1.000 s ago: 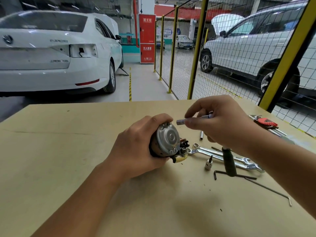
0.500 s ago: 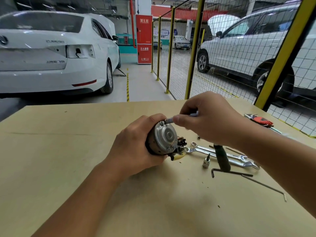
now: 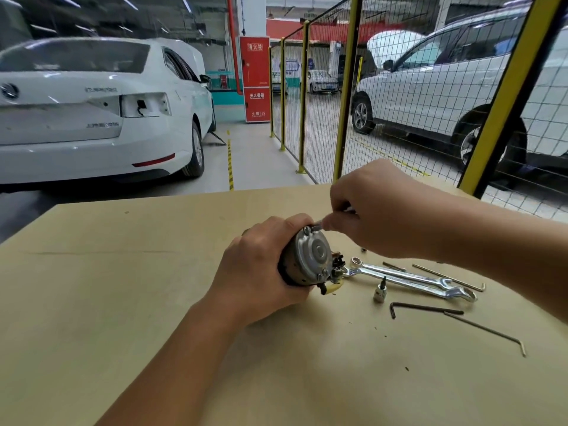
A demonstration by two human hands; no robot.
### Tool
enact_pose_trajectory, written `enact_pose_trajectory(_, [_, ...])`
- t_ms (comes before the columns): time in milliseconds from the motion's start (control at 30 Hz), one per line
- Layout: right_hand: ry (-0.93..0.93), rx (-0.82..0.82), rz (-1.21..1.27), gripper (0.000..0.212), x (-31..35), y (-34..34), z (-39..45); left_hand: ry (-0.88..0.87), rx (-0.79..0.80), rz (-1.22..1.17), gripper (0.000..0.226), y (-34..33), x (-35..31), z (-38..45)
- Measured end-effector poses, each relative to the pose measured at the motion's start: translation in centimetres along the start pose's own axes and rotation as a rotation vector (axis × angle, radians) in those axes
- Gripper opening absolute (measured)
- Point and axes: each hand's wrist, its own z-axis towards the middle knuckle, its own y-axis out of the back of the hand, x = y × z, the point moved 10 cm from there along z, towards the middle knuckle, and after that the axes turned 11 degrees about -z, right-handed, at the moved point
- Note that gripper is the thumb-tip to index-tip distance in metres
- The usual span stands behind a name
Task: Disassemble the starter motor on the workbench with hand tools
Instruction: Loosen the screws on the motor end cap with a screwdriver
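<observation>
Gripping the round silver-capped starter motor [image 3: 310, 258] at the centre of the frame, my left hand [image 3: 258, 272] had its fingers curled around the dark body, holding it just above the tan wooden workbench [image 3: 129, 287] with the end cap turned toward the camera. My right hand [image 3: 378, 210] came in from the right, fingers bent and pinching a slim metal driver tool [image 3: 319, 224] whose tip met a bolt at the cap's upper rim; most of the tool was hidden inside the fist. A yellow-sleeved wire [image 3: 332, 289] hung from the motor's lower right.

Right of the motor lay two shiny steel combination wrenches [image 3: 408, 279], side by side and touching. Just below them a small socket bit [image 3: 380, 292] stood upright, and lower right lay a black L-shaped hex key [image 3: 424, 309] and a thin grey hex key [image 3: 488, 332].

In the upper centre stood a red fire cabinet [image 3: 256, 78] with white Chinese characters and the number 119. On the white sedan [image 3: 92, 118] at upper left the boot lettering was too blurred to read.
</observation>
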Motion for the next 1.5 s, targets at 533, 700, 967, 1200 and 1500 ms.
enact_pose_trajectory(533, [0.065,-0.037,-0.048,0.023,0.2,0.5,0.1,-0.019,-0.051,-0.036,0.08,0.1,0.1,-0.1])
enact_pose_trajectory(700, [0.066,-0.037,-0.027,0.032,0.4,0.0,0.0,-0.007,-0.066,-0.072,0.083,0.5,0.5,-0.1])
enact_pose_trajectory(967, [0.088,-0.033,-0.078,0.044,0.5,0.0,0.5,0.002,-0.068,-0.067,0.081,0.3,0.3,-0.2])
enact_pose_trajectory(1200, [0.171,-0.167,-0.006,0.033,0.6,0.7,-0.1,-0.002,-0.066,-0.063,0.084,0.3,0.3,-0.1])
enact_pose_trajectory(1500, [0.17,-0.04,-0.077,0.047,0.5,-1.2,0.2,-0.008,-0.097,-0.093,0.085,0.7,0.9,0.0])
